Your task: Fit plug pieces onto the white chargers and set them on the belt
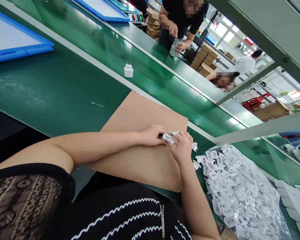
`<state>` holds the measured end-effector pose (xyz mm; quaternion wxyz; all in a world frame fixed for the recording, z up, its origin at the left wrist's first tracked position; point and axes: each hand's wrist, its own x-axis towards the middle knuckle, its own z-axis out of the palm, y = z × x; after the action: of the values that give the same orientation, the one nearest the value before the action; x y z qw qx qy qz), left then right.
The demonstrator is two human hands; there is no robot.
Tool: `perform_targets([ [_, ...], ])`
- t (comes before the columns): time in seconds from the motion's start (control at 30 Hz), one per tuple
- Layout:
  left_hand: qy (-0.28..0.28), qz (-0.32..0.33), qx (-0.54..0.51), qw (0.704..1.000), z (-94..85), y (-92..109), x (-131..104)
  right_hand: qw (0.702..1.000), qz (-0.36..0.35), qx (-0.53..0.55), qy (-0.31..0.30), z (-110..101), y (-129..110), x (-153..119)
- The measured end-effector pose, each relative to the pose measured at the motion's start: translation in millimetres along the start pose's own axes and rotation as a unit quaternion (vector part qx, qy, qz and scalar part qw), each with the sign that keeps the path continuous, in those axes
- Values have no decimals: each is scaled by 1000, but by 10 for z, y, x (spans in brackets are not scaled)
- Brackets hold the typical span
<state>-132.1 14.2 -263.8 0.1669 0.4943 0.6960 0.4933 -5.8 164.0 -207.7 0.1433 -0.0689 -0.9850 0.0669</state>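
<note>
Black top [102, 200] with white wavy trim, lower edge. White plastic charger part [169, 137] right of centre, directly between hands, touching both; neither nearer. Long axis roughly crosswise, partly hidden. Left hand [153, 135] pinches left end, nearly closed; right hand [182, 146] curls over right end. Counts: one held part, perhaps more pieces; one plug charger [128, 71], prongs up, upper middle; one cardboard sheet [140, 110]; bagged white plug housings [240, 190] lower right, uncountable.
</note>
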Motion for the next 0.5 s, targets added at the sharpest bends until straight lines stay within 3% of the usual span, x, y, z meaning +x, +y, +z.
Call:
perform_targets([
  [0.23, 39, -7, 15, 999, 68, 7, -43, 991, 31, 127, 13, 193, 97, -21],
  [0.4, 24, -29, -47, 998, 127, 15, -38, 970, 33, 218, 106, 410, 141, -131],
  [0.5, 25, -61, -37, 997, 67, -79, 177, 953, 39, 245, 175, 452, 144, -157],
])
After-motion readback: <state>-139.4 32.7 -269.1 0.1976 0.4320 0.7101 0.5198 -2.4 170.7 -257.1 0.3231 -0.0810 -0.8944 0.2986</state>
